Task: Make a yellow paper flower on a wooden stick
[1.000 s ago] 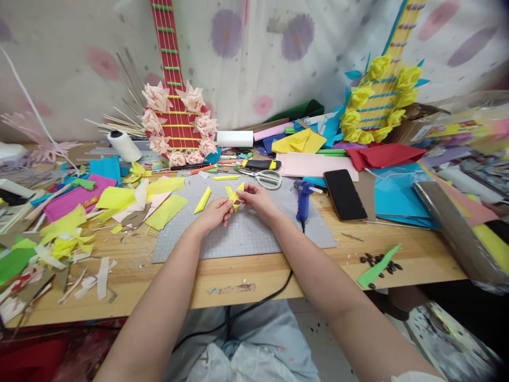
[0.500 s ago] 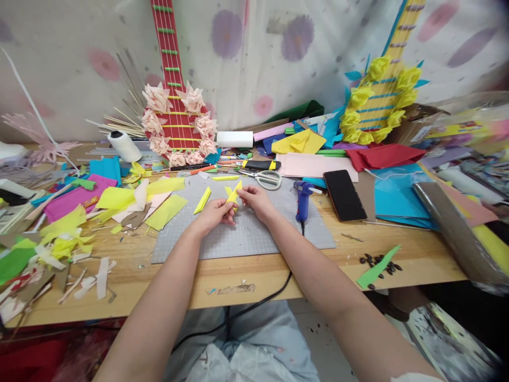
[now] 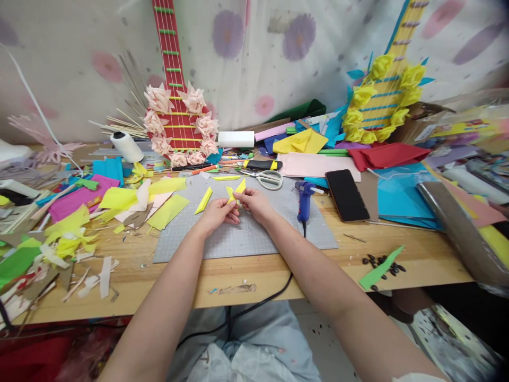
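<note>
Your left hand [image 3: 217,216] and right hand [image 3: 256,205] both pinch a folded yellow paper piece [image 3: 240,187] between close fingers, over the grey mat [image 3: 238,241], toward its far edge. A folded yellow strip [image 3: 204,200] lies just beside your left hand; scissors [image 3: 271,180] lie at the mat's far edge. The glue gun [image 3: 304,204] sits near its right edge, its cord [image 3: 285,284] passing under your right forearm. Yellow scraps [image 3: 169,211] crowd the table's [image 3: 159,289] left side.
</note>
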`<action>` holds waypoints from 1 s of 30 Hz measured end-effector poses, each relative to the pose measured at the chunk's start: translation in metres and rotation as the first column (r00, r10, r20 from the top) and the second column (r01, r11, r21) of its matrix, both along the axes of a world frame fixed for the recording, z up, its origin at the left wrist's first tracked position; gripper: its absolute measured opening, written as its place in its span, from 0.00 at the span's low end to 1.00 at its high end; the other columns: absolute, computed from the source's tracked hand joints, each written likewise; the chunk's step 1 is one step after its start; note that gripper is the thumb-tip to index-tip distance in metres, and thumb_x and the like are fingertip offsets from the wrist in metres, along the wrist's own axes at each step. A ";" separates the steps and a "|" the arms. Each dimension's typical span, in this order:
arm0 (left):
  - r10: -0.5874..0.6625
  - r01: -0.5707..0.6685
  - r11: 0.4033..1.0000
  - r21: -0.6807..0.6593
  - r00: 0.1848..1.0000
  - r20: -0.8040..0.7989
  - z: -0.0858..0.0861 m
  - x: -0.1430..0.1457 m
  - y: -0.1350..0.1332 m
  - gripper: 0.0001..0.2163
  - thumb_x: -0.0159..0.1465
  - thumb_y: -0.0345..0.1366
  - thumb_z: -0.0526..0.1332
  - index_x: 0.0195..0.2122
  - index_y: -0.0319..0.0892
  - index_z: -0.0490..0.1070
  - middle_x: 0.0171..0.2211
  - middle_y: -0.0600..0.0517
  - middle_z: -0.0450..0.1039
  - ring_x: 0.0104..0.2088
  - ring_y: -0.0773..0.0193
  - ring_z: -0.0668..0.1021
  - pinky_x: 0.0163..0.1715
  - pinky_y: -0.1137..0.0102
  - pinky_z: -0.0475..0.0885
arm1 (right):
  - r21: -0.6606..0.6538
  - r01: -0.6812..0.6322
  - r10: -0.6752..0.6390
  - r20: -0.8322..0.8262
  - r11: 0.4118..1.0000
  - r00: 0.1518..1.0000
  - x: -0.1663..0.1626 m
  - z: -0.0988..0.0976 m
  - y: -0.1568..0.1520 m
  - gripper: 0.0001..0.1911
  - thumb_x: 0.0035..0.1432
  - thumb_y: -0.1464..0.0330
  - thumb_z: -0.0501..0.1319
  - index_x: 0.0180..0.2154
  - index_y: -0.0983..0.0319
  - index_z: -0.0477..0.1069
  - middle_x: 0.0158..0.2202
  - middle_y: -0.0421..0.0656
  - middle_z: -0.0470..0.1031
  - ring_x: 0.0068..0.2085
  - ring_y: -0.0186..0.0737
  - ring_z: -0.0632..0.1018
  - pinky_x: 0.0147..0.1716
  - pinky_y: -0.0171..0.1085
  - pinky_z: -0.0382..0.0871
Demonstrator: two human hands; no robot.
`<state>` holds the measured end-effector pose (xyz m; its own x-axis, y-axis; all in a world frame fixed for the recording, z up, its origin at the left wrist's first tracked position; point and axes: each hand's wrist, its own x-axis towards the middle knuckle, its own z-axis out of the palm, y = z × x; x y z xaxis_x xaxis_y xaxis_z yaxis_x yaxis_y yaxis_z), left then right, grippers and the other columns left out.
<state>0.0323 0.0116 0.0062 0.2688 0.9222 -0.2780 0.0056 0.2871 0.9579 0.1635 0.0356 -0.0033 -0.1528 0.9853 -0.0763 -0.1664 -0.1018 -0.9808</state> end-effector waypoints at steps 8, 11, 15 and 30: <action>0.022 -0.023 0.999 -0.023 0.999 -0.037 0.003 0.001 -0.002 0.09 0.55 0.37 0.61 0.26 0.35 0.66 0.18 0.51 0.71 0.18 0.69 0.74 0.21 0.74 0.71 | -0.029 0.011 -0.014 -0.087 1.000 0.996 0.003 0.001 0.004 0.20 0.32 0.58 0.68 0.18 0.62 0.61 0.13 0.32 0.57 0.15 0.23 0.55 0.15 0.31 0.45; -0.005 0.004 1.000 -0.028 0.999 -0.049 0.003 0.001 -0.002 0.09 0.56 0.37 0.60 0.26 0.35 0.67 0.19 0.50 0.72 0.18 0.68 0.75 0.22 0.73 0.72 | -0.038 0.043 -0.048 -0.117 0.998 0.992 0.004 0.002 0.004 0.21 0.31 0.59 0.69 0.16 0.62 0.59 0.12 0.31 0.54 0.15 0.23 0.53 0.15 0.31 0.42; -0.039 0.037 0.999 -0.027 0.998 -0.052 0.002 0.000 -0.001 0.09 0.55 0.38 0.60 0.26 0.36 0.68 0.20 0.49 0.73 0.19 0.68 0.75 0.22 0.73 0.72 | -0.035 0.041 -0.045 -0.124 0.999 0.991 0.004 0.002 0.004 0.20 0.32 0.59 0.69 0.17 0.62 0.59 0.12 0.31 0.53 0.15 0.22 0.52 0.15 0.31 0.41; -0.069 0.063 0.996 -0.064 0.993 -0.101 0.006 0.000 -0.002 0.08 0.57 0.36 0.58 0.26 0.36 0.68 0.20 0.49 0.73 0.20 0.67 0.76 0.23 0.72 0.72 | -0.016 0.197 -0.197 -0.046 0.980 0.979 0.007 -0.004 0.012 0.19 0.36 0.55 0.64 0.17 0.61 0.58 0.13 0.31 0.53 0.15 0.24 0.52 0.16 0.31 0.42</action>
<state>0.0318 0.0093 0.0122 0.2954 0.8840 -0.3622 0.1239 0.3405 0.9320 0.1702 0.0475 -0.0072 0.0406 0.9956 -0.0847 -0.2303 -0.0731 -0.9704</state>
